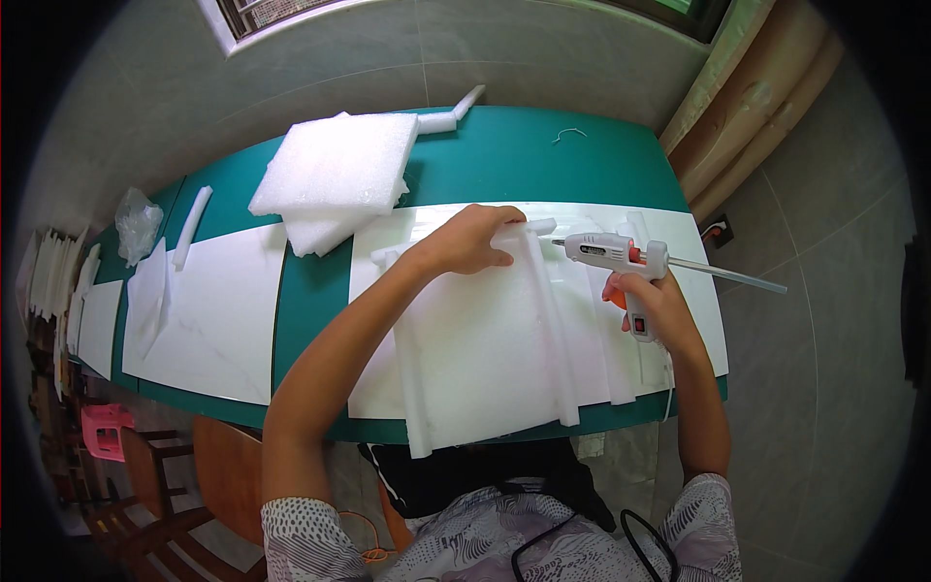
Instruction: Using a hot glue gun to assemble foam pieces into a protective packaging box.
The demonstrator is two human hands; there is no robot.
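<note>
a person works at a green-topped table (pixel 601 165), a white glue gun (pixel 606 250) gripped in the right hand (pixel 652 306), fingers wrapped around its handle and orange trigger. a pale glue stick (pixel 727 274) juts from the back of the tool, and its nozzle points left toward the far right corner of a white foam sheet (pixel 475 339); whether the tip touches the foam is hard to tell from this angle. the left hand (pixel 470 241) reaches across the sheet and holds it at that far edge, thumb and fingers bent around a short foam strip (pixel 533 227). the sheet lies before the person on a white marbled board (pixel 684 242), its near end reaching past the board's edge, with a long foam strip along its left side (pixel 412 378) and another along its right (pixel 555 335). a white cord (pixel 669 393) hangs below the gun near the board's right end.

beyond the left forearm, thick foam slabs (pixel 339 160) sit stacked on the table. farther left are a second white board (pixel 223 310), a loose foam rod (pixel 194 228) and a clear plastic bag (pixel 139 225). a pink stool (pixel 105 432) and wooden chairs (pixel 228 470) stand below at left.
</note>
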